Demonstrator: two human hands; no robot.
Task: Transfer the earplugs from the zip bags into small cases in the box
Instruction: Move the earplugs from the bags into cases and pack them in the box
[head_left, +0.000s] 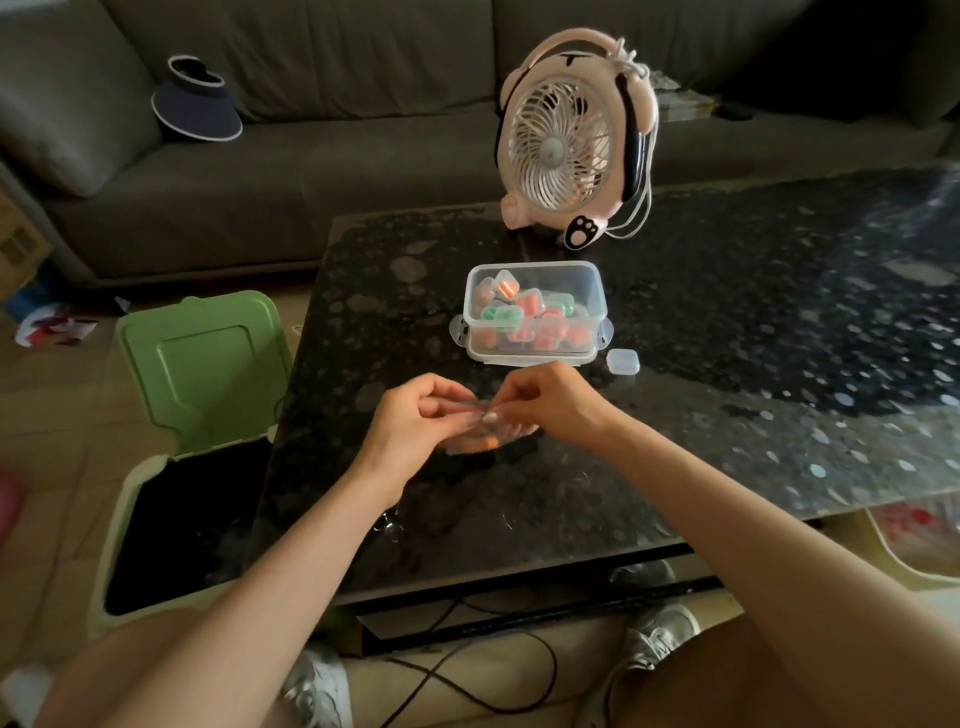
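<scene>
A small clear zip bag (480, 436) with orange earplugs inside hangs above the dark table. My left hand (415, 415) pinches its top edge from the left, and my right hand (540, 402) pinches the same edge from the right. Behind my hands stands a clear plastic box (535, 312) holding several small cases with orange and green earplugs. One small clear case (623, 361) lies shut on the table just right of the box.
A pink desk fan (566, 140) stands at the table's far edge (415, 218) behind the box. A bin with its green lid (208, 364) raised stands left of the table. A sofa with a dark visor hat (197, 104) lies beyond.
</scene>
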